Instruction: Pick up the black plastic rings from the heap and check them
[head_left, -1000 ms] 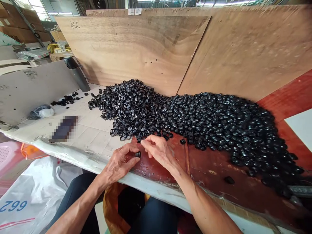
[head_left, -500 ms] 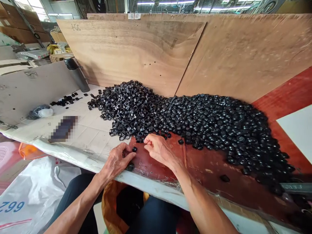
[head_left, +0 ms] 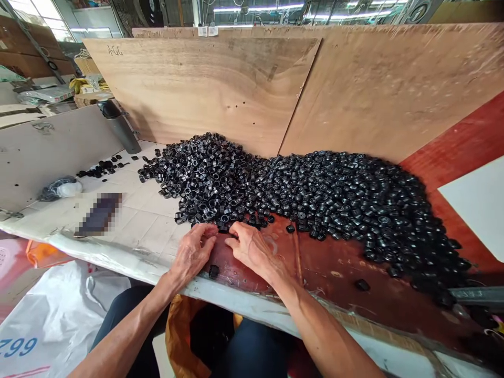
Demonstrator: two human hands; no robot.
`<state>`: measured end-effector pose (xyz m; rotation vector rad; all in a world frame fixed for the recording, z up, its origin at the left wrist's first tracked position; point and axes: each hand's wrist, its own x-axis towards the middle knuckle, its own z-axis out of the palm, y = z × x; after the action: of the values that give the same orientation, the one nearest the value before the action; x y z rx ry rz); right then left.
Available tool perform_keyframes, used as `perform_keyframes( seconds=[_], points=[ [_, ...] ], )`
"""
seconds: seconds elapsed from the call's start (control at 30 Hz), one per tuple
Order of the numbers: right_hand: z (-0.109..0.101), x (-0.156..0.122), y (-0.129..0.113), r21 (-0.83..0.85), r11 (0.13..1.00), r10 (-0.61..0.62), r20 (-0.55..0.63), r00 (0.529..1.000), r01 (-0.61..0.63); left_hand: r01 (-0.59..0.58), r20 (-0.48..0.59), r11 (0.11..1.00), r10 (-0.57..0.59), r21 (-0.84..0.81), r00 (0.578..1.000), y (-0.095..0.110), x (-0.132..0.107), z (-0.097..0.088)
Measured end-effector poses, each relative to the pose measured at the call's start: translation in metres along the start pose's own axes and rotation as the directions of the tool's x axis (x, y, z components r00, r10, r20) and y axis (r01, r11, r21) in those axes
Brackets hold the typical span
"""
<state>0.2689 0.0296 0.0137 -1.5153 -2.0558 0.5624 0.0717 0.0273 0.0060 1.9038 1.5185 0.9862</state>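
Bg stuff only: past the left hand (head_left: 192,252) and right hand (head_left: 252,251), two big light-brown plywood sheets (head_left: 205,89) stand on edge as a back wall, left one overlapping the other. Far left and away from the left hand, a grey metal flask w/ black cap (head_left: 118,128) leans where the plywood meets a flat grey board (head_left: 51,152). Left of that hand is a dark flat rectangle, blurred out (head_left: 98,214), w/ a clear plastic bag holding smth white (head_left: 61,188) further out. Below-left, under the table edge, lies a white woven sack w/ blue digits (head_left: 51,320). Under the wrists is an orange bag (head_left: 179,336). Far right of the right hand is a plain white panel (head_left: 476,205).
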Motion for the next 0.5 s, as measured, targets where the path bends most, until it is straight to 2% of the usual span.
perform_keyframes(
  seconds=[0.07,0.17,0.23,0.4,0.5],
  points=[
    [-0.005,0.002,0.003,-0.021,0.999,0.048,-0.023,0.999,-0.048,-0.116,0.089,0.989,0.108,0.089,0.99,0.001,0.007,0.008],
    [-0.009,0.004,0.006,-0.004,0.996,0.084,-0.04,0.996,-0.084,-0.152,0.107,0.965,0.131,0.214,0.986,0.002,0.011,0.015],
    [-0.01,0.005,0.007,0.039,0.994,0.101,-0.027,0.994,-0.1,-0.117,0.081,0.965,0.1,0.233,0.992,0.003,0.008,0.014],
    [-0.011,0.006,0.008,0.139,0.987,0.083,0.008,0.997,-0.083,0.032,0.053,0.986,-0.041,0.162,0.998,0.007,-0.001,0.003],
    [-0.01,0.006,0.008,0.142,0.988,0.058,0.032,0.998,-0.062,0.065,-0.016,0.993,-0.064,0.101,0.998,0.009,-0.002,0.001]
  ],
)
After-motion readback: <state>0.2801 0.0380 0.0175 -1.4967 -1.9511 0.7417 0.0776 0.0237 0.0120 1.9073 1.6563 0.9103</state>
